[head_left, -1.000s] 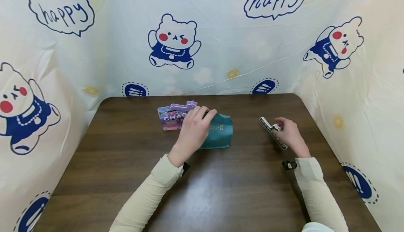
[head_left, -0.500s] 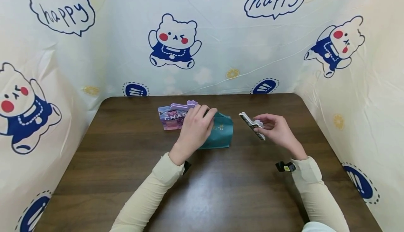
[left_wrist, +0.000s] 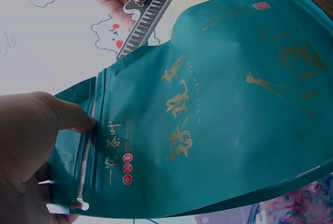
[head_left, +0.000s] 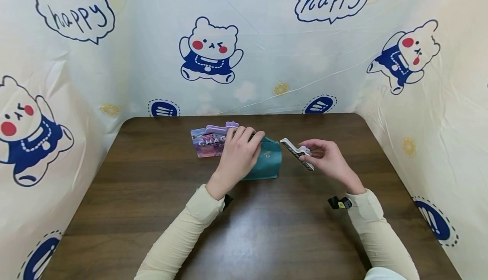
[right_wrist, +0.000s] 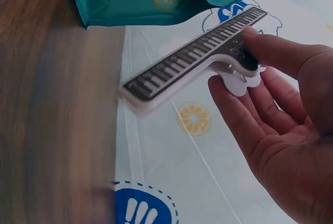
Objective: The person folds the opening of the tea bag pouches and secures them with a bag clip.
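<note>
Pinched in my right hand [head_left: 331, 162], the clip [right_wrist: 192, 53] has neared the pouch [left_wrist: 218, 114] my left hand [head_left: 237, 158] grips, still unattached.

Head view: bright, even lt, mostly sharp; white glare patch [head_left: 244, 237] on table [head_left: 114, 191], mid, twd near edge; soft shadow [head_left: 360, 248] alongside R sleeve [head_left: 381, 229]. L wrist view dimmer: left hand [left_wrist: 31, 140] shaded, bag [left_wrist: 218, 109] print legible. R wrist view: table smeared, clip [right_wrist: 195, 52] blurred at end by table's edge.
</note>
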The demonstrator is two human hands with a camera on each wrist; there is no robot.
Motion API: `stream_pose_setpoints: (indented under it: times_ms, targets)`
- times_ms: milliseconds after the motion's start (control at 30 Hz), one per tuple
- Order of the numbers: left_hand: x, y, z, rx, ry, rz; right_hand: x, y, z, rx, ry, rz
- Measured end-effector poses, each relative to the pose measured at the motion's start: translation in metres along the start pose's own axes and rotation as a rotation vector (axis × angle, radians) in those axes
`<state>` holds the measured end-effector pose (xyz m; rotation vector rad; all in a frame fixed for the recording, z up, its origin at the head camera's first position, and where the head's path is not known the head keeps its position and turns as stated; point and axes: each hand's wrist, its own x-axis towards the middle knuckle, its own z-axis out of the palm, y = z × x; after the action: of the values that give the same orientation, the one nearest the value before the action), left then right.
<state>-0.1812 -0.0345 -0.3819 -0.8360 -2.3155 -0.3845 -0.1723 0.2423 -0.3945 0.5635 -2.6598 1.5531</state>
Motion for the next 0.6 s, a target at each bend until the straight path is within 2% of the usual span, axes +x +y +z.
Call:
stream_pose_setpoints:
  times_ms: [300,467,600]
  targets:
    - [0.001,0.0,0.002,-0.002,0.002,0.013,0.002,0.003,0.006,0.008,-0.009,-0.024]
    - [0.001,-0.001,0.003,0.0,0.011,0.017,0.006,0.033,0.005,-0.017,-0.007,-0.006]
    - [0.001,0.0,0.003,0.001,0.004,0.021,0.009,0.066,0.0,-0.098,0.002,0.053]
